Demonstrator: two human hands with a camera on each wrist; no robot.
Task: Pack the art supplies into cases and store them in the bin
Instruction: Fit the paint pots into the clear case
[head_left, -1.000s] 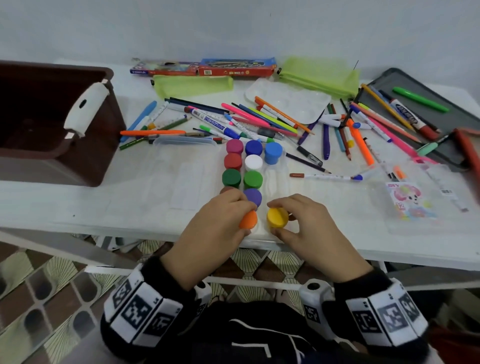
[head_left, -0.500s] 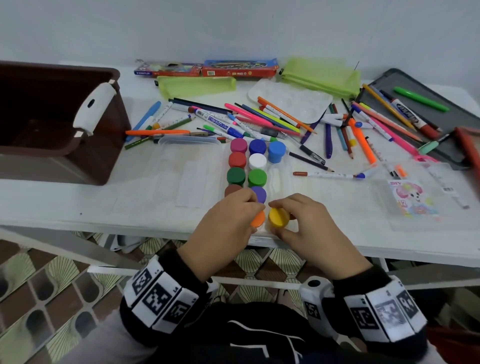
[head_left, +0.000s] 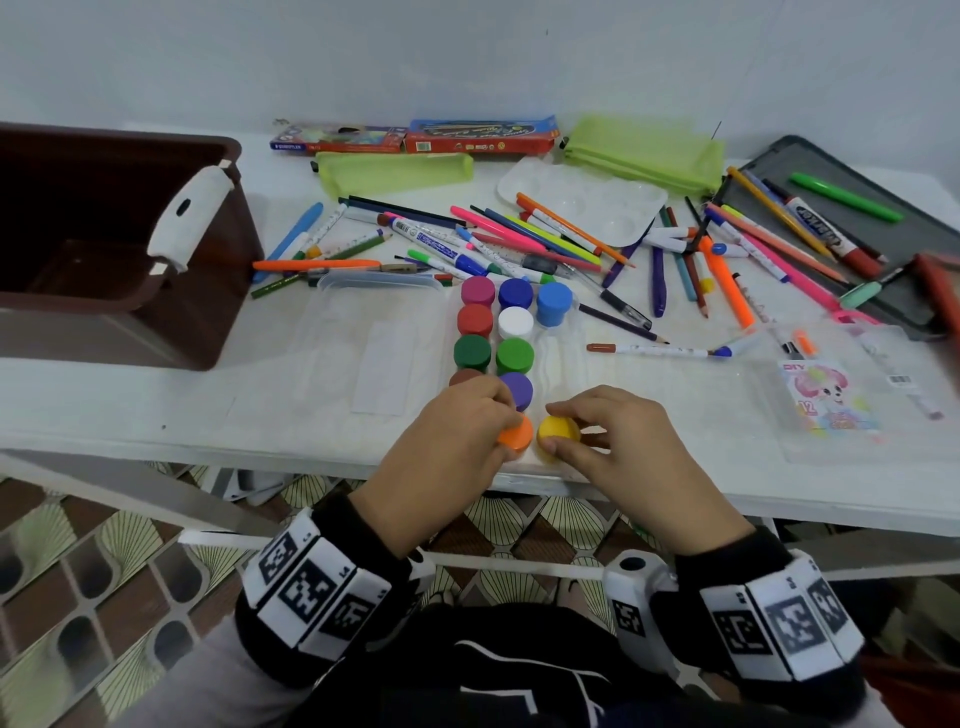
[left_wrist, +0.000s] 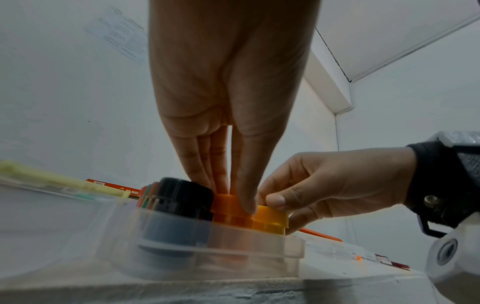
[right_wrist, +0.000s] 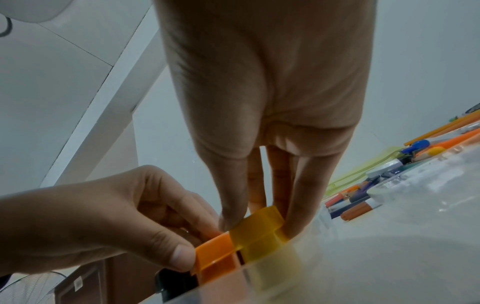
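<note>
Two hands work at the near end of a clear case (head_left: 566, 364) lying on the white table (head_left: 130, 410). The left hand (head_left: 447, 447) pinches the orange pot (head_left: 517, 432) by its cap, thumb on the near side and fingers curled over the top; the left wrist view shows the thumb tip pressed against the cap's ribbed edge (left_wrist: 228, 207). The right hand (head_left: 623, 457) pinches the yellow pot (head_left: 558, 430) the same way, thumb in front, fingers behind; in the right wrist view that cap (right_wrist: 259, 226) sits tilted, just beside the orange one (right_wrist: 215, 248). Both pots stand side by side, touching, in the case's nearest slots.

Behind them in the case stand more pots in rows: purple (head_left: 517, 388), two green (head_left: 472, 352), red (head_left: 475, 318), white (head_left: 516, 322), magenta (head_left: 478, 291), dark blue (head_left: 516, 293) and light blue (head_left: 555, 304). A dark-capped pot (left_wrist: 182, 197) sits left of the orange one, partly hidden under the left hand.

Loose pens and pencils (head_left: 519, 239) lie scattered across the table beyond the case. The brown bin (head_left: 104, 260) stands at the far left, open. A white palette (head_left: 582, 200), green pouches (head_left: 644, 150) and a grey tray (head_left: 831, 171) lie further back.
</note>
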